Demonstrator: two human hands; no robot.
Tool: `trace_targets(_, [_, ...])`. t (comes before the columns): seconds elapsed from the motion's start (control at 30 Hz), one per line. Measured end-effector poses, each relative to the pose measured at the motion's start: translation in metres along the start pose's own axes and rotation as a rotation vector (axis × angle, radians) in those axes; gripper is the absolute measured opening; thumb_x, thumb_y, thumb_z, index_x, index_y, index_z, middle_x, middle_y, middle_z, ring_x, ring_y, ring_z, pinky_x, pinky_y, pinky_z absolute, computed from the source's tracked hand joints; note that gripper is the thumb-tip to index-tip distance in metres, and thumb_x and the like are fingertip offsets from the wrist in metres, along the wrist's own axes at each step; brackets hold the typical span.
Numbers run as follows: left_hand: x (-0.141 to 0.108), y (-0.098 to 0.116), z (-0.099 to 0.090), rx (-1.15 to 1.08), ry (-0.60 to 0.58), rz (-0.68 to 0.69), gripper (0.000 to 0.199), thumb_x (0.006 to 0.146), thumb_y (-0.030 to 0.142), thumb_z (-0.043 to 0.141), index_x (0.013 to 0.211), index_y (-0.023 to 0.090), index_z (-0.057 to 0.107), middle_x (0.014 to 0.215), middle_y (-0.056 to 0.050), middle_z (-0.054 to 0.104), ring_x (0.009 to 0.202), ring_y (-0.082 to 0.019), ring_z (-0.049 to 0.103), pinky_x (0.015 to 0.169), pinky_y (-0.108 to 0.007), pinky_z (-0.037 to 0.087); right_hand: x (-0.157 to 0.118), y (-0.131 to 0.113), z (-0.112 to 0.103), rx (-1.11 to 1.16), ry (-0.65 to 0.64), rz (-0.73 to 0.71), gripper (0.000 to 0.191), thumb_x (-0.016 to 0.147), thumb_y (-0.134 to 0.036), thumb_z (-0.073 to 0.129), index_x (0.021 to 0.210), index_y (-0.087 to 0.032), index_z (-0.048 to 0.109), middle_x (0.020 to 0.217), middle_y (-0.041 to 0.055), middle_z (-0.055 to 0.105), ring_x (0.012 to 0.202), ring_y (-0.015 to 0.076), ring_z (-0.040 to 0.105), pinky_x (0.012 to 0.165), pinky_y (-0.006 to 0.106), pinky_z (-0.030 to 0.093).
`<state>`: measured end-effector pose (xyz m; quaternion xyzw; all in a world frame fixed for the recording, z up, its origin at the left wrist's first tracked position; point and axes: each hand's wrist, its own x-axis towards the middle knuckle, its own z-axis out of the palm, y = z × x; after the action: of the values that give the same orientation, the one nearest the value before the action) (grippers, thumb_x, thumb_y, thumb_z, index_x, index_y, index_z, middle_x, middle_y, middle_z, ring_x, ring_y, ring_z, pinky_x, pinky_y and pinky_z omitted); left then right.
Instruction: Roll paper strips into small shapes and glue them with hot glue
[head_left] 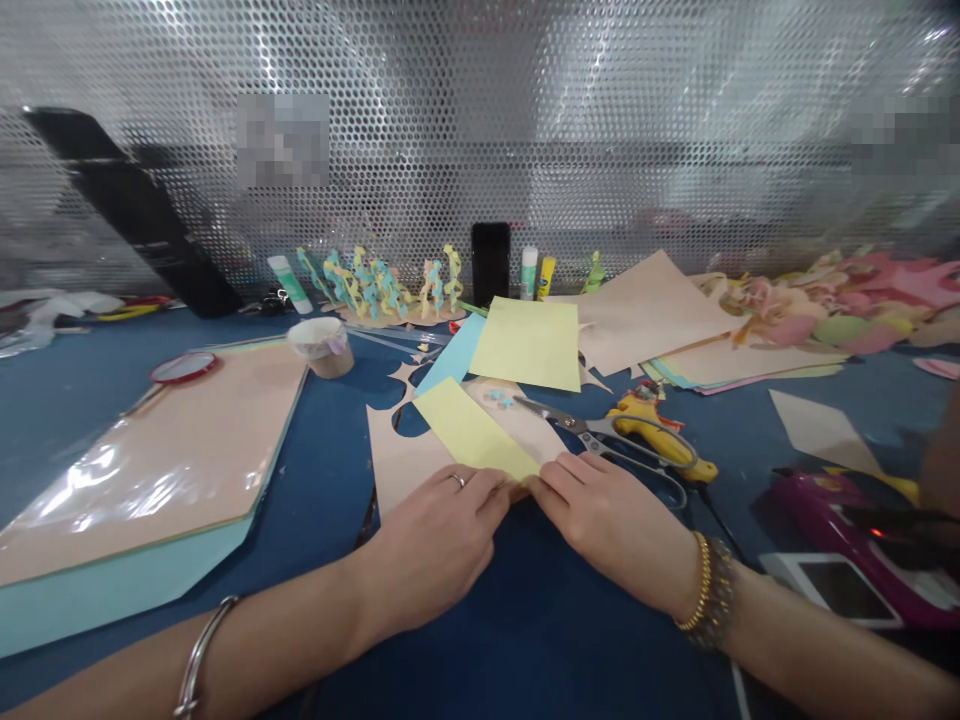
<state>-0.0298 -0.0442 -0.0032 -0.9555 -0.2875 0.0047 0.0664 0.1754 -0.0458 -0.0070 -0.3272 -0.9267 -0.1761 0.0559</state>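
A yellow paper strip [476, 428] lies slanted over a peach sheet with cut-out holes [397, 460]. Its near end is pinched by my left hand [442, 535], which wears a ring, and by my right hand [615, 520], just beside it. The fingertips of both hands nearly meet at that end. Beyond the strip are a yellow square sheet [526, 343] and a blue paper piece [452, 355]. Tiny blue cut pieces [499, 399] lie near the open blades of the scissors [592, 430], right of the strip.
Peach sheets in plastic [172, 440] lie left, near a paper cup [322, 347]. Curled paper strips [382, 285], a phone [490, 263] and a glue stick [529, 272] stand at the back. A yellow glue gun [649, 425] and a purple device [832, 530] are right.
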Motion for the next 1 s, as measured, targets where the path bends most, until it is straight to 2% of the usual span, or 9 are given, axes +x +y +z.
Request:
trace_targets(0.3, [0.0009,-0.0015,-0.0019,0.034,-0.046,0.051,0.038,0.09,0.013,0.038,0.126,0.006,0.051,0.118,-0.011,0.06,0.113,-0.028,0.047,0.086,-0.041,0.042,-0.0001,-0.0003,0.0004,-0.024,-0.007,0.0,0.017,0.083,-0.006,0.056,0.097,-0.009,0.064,0.079,0.0064,0.059,0.074,0.0219,0.054,0.063,0.034,0.044])
trace_targets(0.5, [0.0004,-0.0003,-0.0016,-0.003,-0.055,0.01,0.042,0.09,0.015,0.037,0.13,0.007,0.045,0.115,-0.013,0.06,0.113,-0.03,0.048,0.086,-0.044,0.042,0.0002,-0.0004,0.0012,-0.047,-0.01,-0.017,0.02,0.083,-0.005,0.055,0.101,-0.007,0.064,0.082,0.0084,0.059,0.077,0.0231,0.054,0.063,0.035,0.044])
trace_targets(0.63, [0.0003,-0.0001,-0.0009,-0.021,-0.03,-0.067,0.045,0.089,0.017,0.038,0.133,0.007,0.041,0.121,-0.014,0.054,0.116,-0.031,0.047,0.092,-0.045,0.04,-0.0007,-0.0013,0.0008,-0.047,-0.012,-0.019,0.021,0.081,-0.007,0.058,0.101,-0.006,0.064,0.083,0.0083,0.059,0.076,0.0234,0.054,0.062,0.035,0.045])
trace_targets(0.7, [0.0004,-0.0003,-0.0011,-0.037,-0.025,-0.065,0.044,0.089,0.017,0.038,0.132,0.008,0.042,0.121,-0.014,0.054,0.115,-0.03,0.047,0.094,-0.044,0.039,-0.001,-0.0015,0.0009,-0.047,-0.003,-0.01,0.021,0.081,-0.007,0.059,0.101,-0.006,0.064,0.082,0.0076,0.059,0.075,0.0231,0.054,0.062,0.035,0.045])
trace_targets(0.87, [0.0009,-0.0007,-0.0013,-0.051,-0.038,-0.06,0.045,0.089,0.017,0.038,0.134,0.01,0.04,0.116,-0.013,0.056,0.108,-0.029,0.052,0.086,-0.044,0.042,0.0,-0.0007,0.0013,-0.038,0.028,0.009,0.018,0.084,-0.007,0.055,0.1,-0.009,0.063,0.078,0.0059,0.058,0.073,0.0218,0.054,0.064,0.034,0.044])
trace_targets(1.0, [0.0017,-0.0003,-0.0005,-0.06,-0.028,-0.087,0.047,0.088,0.016,0.039,0.135,0.013,0.039,0.118,-0.012,0.055,0.109,-0.029,0.051,0.084,-0.044,0.043,0.0011,-0.0003,-0.0001,-0.033,0.021,0.005,0.016,0.084,-0.006,0.053,0.097,-0.009,0.063,0.078,0.0057,0.057,0.073,0.0212,0.054,0.064,0.034,0.042])
